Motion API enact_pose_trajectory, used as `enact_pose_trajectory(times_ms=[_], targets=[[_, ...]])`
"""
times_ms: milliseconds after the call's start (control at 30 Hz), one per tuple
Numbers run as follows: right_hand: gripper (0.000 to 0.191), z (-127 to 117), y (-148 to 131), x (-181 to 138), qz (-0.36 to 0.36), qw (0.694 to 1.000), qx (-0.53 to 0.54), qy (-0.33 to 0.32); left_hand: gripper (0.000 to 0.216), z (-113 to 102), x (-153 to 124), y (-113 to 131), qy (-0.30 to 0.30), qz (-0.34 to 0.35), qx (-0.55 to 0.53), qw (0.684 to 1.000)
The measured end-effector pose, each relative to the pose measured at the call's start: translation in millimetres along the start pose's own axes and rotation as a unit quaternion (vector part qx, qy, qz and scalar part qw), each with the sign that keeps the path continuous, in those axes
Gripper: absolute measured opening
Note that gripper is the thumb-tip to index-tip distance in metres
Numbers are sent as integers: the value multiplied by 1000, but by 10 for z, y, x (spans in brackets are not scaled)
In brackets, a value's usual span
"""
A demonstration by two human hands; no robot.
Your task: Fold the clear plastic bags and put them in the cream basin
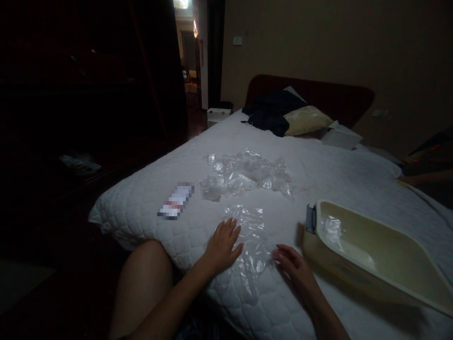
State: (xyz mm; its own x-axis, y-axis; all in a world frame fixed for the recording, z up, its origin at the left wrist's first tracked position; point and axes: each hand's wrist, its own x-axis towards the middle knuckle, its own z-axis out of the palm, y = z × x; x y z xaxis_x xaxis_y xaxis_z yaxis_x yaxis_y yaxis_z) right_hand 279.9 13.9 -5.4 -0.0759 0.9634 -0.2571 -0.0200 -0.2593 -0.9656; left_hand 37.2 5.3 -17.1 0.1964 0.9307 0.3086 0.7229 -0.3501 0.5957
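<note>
On the white quilted bed (141, 212), a wrinkled piece of clear plastic film (253, 233) is laid out between the two hands. Its left side is pressed by the left hand (224, 243), with fingers flat and slightly spread; near its right edge the right hand (295, 268) is held with loosely bent fingers, and whether film is pinched there cannot be told. Beyond, crumpled clear plastic (249, 172) is heaped, and at right a cream plastic tub (357, 274) is set

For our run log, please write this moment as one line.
left hand: on clear plastic; right hand: at its edge; surface: quilted cover
</note>
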Motion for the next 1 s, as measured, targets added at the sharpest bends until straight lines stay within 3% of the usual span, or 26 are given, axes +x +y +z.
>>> enact_pose_trajectory(times_ms=[200,367,500,833,1000], targets=[[24,24,-54,48,-12,994,-96,-40,44,5,-12,12,-3,-1,23,1000],[23,13,-123,23,-32,993,-92,-66,45,7,-6,22,-17,-7,56,998],[25,-45,-91,-14,6,994,-72,-77,47,-6,-7,17,-8,-3,31,999],[30,-180,-175,-90,1,984,-168,-57,55,-76,-33,-27,8,32,-17,999],[24,-201,-81,-44,-44,973,-223,-39,47,-55,-41,-53,-12,33,29,999]])
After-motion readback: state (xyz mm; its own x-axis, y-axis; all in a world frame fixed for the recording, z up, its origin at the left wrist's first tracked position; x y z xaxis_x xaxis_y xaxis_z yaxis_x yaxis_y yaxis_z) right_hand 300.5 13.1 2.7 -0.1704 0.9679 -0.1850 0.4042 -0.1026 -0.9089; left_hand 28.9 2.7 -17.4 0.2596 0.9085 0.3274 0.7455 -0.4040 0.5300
